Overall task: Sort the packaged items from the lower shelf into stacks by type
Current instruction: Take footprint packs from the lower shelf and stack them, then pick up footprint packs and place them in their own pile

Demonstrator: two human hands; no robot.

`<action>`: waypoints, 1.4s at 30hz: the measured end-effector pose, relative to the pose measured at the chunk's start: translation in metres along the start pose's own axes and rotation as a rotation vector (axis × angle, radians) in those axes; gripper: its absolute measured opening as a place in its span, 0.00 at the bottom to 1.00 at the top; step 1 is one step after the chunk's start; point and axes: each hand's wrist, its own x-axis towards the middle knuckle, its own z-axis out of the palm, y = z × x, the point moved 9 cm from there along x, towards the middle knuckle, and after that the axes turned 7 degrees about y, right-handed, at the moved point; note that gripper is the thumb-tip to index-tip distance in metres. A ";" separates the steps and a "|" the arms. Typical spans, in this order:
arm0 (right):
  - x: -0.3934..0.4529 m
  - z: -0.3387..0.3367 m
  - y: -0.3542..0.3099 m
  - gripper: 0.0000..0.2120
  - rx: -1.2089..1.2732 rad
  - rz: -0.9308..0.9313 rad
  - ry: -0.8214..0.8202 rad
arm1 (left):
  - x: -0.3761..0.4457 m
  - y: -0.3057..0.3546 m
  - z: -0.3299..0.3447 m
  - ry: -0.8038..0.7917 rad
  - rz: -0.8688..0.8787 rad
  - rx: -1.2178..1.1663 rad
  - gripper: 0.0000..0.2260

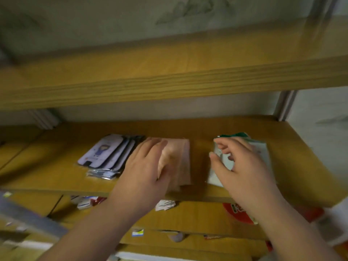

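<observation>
Wooden shelf (56, 172), middle tier, holding three piles of flat packets, listed from 9 o'clock to 3 o'clock:

1. White cards with a cartoon figure (105, 153), fanned, in clear sleeves; untouched by either hand.
2. Pink packets (180, 161), centre pile. My left hand (145, 170) lies on it, fingers straight and pressing flat, nothing pinched.
3. Pale blue-green packets (226, 164), a green packet edge (235, 135) showing at 12 o'clock of the pile. My right hand (243, 166) hovers over it, fingers loosely curled; the blur does not let me tell whether it grips a packet.

Unsorted stock: more packets and a red pack (237, 213) on the tier below, toward 6 o'clock.

Handling note: square each pile's edges with a flat palm, keep the piles apart, and lay each new packet face up on its like
</observation>
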 end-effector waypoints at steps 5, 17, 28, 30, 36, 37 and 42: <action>0.000 0.049 -0.043 0.19 0.057 -0.086 -0.096 | -0.022 -0.055 -0.030 0.044 -0.156 0.047 0.26; -0.039 0.141 -0.148 0.16 0.004 -0.175 -0.180 | -0.093 -0.163 -0.102 0.140 -0.248 0.003 0.26; -0.103 0.247 -0.302 0.23 0.040 -0.201 -0.243 | -0.205 -0.318 -0.233 0.249 -0.358 0.024 0.26; -0.116 0.272 -0.331 0.23 0.040 -0.224 -0.260 | -0.226 -0.347 -0.256 0.262 -0.371 0.032 0.26; -0.149 0.334 -0.417 0.21 0.048 -0.323 -0.298 | -0.277 -0.423 -0.313 0.286 -0.469 0.040 0.27; -0.154 0.343 -0.430 0.21 0.054 -0.343 -0.312 | -0.283 -0.436 -0.320 0.287 -0.488 0.045 0.27; -0.164 0.392 -0.478 0.20 0.073 -0.410 -0.377 | -0.308 -0.488 -0.340 0.296 -0.547 0.063 0.28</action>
